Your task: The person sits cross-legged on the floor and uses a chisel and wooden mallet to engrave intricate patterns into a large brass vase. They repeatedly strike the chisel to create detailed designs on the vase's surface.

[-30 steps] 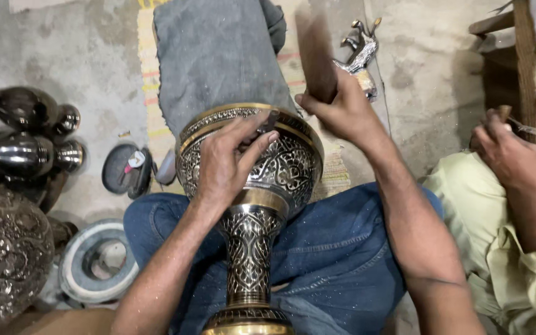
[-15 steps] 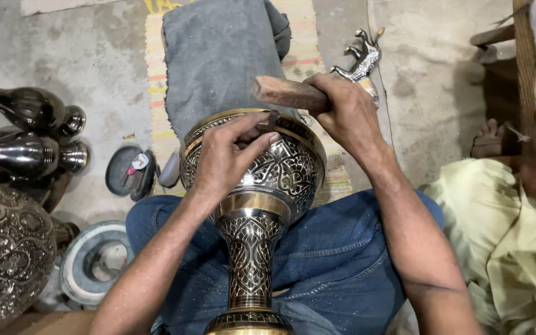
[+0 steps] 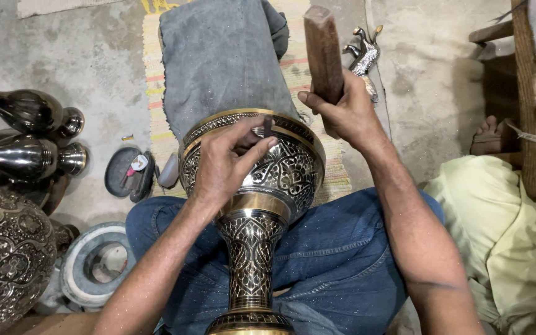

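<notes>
Below, striped rug [image 3: 154,93] on concrete floor [image 3: 57,68]

Metal-craft floor workshop: engraved brass vases [image 3: 7,260], bare concrete floor [image 3: 63,56]

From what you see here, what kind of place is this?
Probably a metal engraving workshop on the floor: an engraved brass vase lies across the lap, plain dark vases wait nearby, and the right hand lifts a wooden mallet.

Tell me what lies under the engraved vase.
The engraved vase rests on the person's jeans-clad lap. A folded grey cloth lies beyond its rim. Its interior is hidden.
</notes>
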